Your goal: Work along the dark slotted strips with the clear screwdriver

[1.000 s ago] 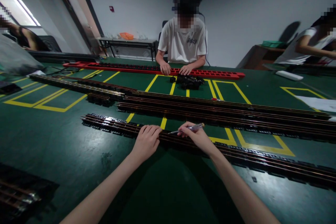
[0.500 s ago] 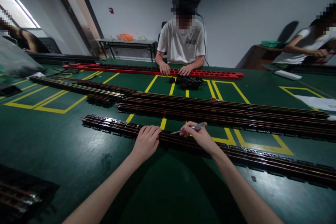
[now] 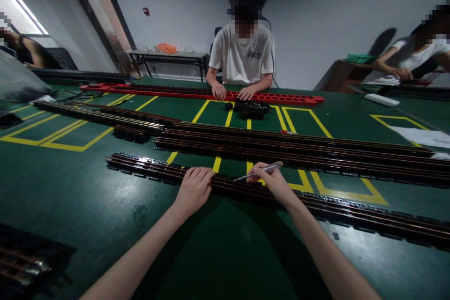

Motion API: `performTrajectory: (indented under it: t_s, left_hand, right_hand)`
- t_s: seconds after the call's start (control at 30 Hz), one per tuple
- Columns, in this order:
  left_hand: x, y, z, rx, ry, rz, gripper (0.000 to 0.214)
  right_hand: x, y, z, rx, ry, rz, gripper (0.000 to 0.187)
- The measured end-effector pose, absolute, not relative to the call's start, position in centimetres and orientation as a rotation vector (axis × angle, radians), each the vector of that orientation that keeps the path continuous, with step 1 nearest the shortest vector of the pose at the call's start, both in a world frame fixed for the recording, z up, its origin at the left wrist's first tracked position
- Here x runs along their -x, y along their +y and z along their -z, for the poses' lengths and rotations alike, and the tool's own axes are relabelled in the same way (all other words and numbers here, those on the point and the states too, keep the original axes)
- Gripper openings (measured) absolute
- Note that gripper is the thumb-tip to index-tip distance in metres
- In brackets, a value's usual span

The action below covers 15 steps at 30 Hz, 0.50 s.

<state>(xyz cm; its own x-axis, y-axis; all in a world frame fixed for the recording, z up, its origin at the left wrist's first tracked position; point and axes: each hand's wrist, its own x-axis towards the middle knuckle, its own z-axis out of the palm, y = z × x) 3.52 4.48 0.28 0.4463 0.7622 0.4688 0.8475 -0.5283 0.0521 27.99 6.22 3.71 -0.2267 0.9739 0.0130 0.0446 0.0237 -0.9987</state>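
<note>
A long black strip with copper-coloured rails (image 3: 355,213) runs across the table in front of me, from the left down to the right edge. My left hand (image 3: 195,186) lies over it, fingers bent around its far side. In my right hand (image 3: 269,178) is a slim screwdriver (image 3: 270,167) with a clear handle and thin metal shaft. Its tip points left and down at the strip, a short way right of my left hand. Whether the tip touches the strip I cannot tell. My right hand is closed around the handle, just above the strip.
Behind it lie more black railed strips (image 3: 298,147). Another railed piece (image 3: 24,262) is at the near left. Across the green table (image 3: 105,225), a person (image 3: 242,61) has both hands by a red frame (image 3: 298,99) and black parts (image 3: 251,109). People sit left and right.
My right hand and the screwdriver have shifted slightly right along the strip. My left hand keeps its place on it. The view has turned a little.
</note>
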Motion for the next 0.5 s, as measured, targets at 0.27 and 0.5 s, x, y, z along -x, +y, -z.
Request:
performTrajectory:
  t_s: [0.27,0.5]
  left_hand:
    - [-3.46,4.49,-0.24,2.506,-1.411,0.667,0.031]
    - [-3.46,4.51,-0.22,2.516,-1.417,0.665,0.031]
  right_hand:
    - [-28.05,6.61,-2.94,1.056,-1.358,-1.327,0.02]
    - [-28.14,6.78,-2.69,1.049,-1.339,-1.303,0.018]
